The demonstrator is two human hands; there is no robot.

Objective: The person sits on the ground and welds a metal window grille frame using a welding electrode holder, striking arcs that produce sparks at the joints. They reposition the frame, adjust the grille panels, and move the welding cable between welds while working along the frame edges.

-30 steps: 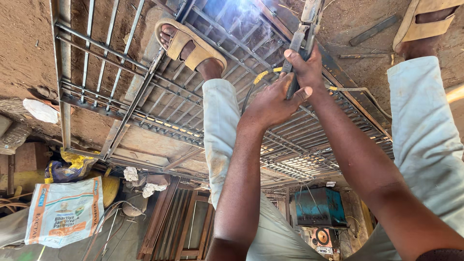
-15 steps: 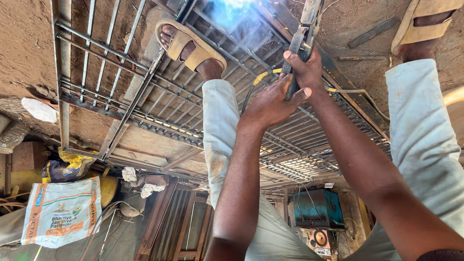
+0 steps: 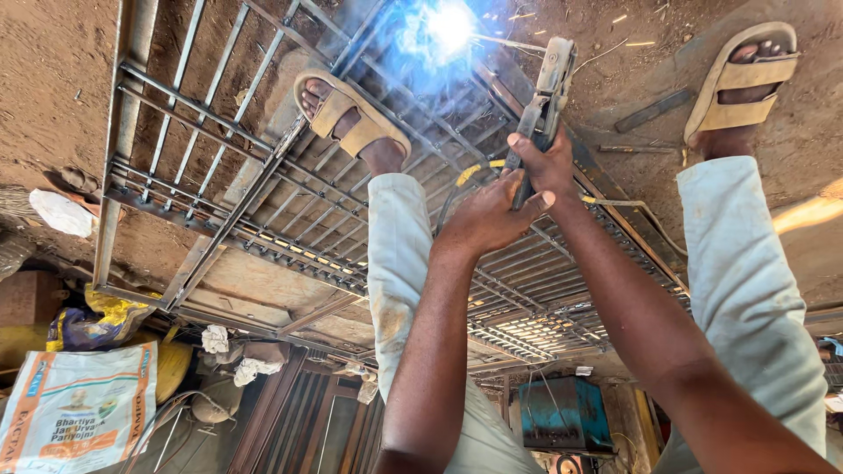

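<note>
A white printed sack (image 3: 77, 411) stands at the lower left corner; above it lies a yellow bag (image 3: 104, 309) beside a dark crumpled one (image 3: 77, 329); white rags (image 3: 215, 338) lie near the edge of the frame, and one more white cloth (image 3: 60, 213) lies on the brown soil (image 3: 53, 79) at the left; a blue metal box (image 3: 562, 412) stands low in the middle; a flat metal bar (image 3: 652, 111) lies on the ground near a tan sandal (image 3: 742, 79); another sandal (image 3: 351, 114) rests on the bars.
</note>
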